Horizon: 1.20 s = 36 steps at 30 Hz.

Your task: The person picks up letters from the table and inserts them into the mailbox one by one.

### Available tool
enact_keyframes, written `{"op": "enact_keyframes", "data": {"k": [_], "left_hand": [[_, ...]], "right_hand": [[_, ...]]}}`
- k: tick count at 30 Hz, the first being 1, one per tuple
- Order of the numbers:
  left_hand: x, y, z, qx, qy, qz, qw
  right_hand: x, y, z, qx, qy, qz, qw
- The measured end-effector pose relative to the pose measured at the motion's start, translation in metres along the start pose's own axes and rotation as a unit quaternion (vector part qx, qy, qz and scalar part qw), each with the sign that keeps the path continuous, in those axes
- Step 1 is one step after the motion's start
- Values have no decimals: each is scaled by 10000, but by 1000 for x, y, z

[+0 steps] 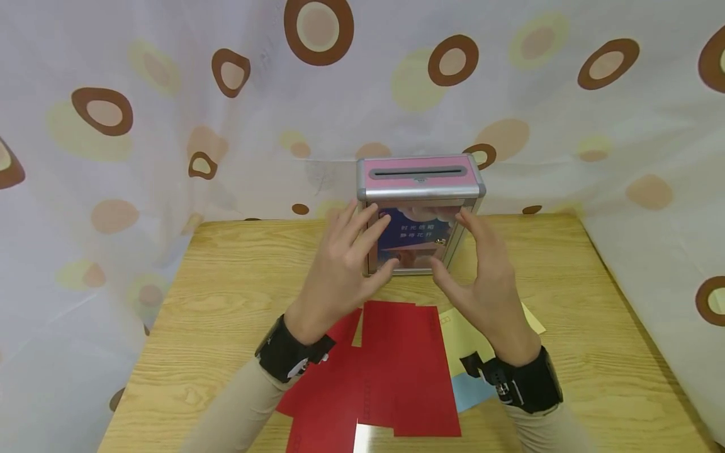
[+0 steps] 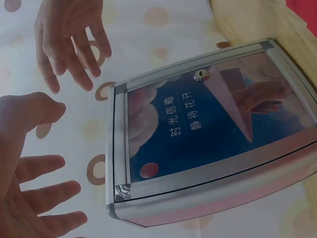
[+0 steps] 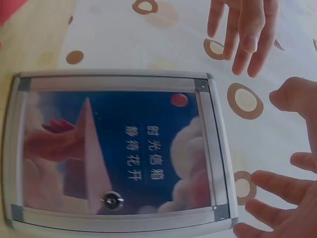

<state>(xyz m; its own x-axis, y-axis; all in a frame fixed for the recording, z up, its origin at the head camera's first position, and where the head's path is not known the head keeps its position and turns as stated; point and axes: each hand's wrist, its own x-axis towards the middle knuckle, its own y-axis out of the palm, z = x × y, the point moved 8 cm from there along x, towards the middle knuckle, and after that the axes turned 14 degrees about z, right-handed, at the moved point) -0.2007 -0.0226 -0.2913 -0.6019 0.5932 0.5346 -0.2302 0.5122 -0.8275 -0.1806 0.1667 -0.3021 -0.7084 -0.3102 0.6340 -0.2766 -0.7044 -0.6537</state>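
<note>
A pink and silver letter box [image 1: 421, 184] with a slot in its top stands upright at the back of the table. Its front panel [image 2: 163, 134] carries a blue picture with white characters and a small round lock [image 3: 112, 200]. My left hand [image 1: 342, 267] is raised before the box's left side, fingers spread and holding nothing. Opposite it, before the right side, my right hand [image 1: 484, 286] has its thumb and fingers apart, also holding nothing. In both wrist views a gap shows between the hands and the box.
Several red envelopes [image 1: 408, 365] lie overlapping on the wooden table [image 1: 226, 302] in front of the box. Yellow envelopes [image 1: 461, 340] and a light blue one [image 1: 471, 391] lie partly under my right arm. A patterned curtain [image 1: 362, 113] hangs behind the box and along both sides.
</note>
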Motion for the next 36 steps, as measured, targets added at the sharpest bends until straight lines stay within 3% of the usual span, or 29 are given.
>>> {"op": "enact_keyframes", "data": {"k": [11,25,31,36], "left_hand": [[-38,19,10,-330,-611,319,9971],[-89,63,56,-485,-1403,1061,9832],[-109,75,71,-472,-1740,1298,9750],[-126,91,91,-507,-2250,1559,9605]], "right_hand": [[-33,31,1,251,492,589,9967],[-64,43,-16,507,1220,576,9896],[-75,43,-23,525,1499,650,9852],[-83,42,-31,519,1719,766,9808]]}}
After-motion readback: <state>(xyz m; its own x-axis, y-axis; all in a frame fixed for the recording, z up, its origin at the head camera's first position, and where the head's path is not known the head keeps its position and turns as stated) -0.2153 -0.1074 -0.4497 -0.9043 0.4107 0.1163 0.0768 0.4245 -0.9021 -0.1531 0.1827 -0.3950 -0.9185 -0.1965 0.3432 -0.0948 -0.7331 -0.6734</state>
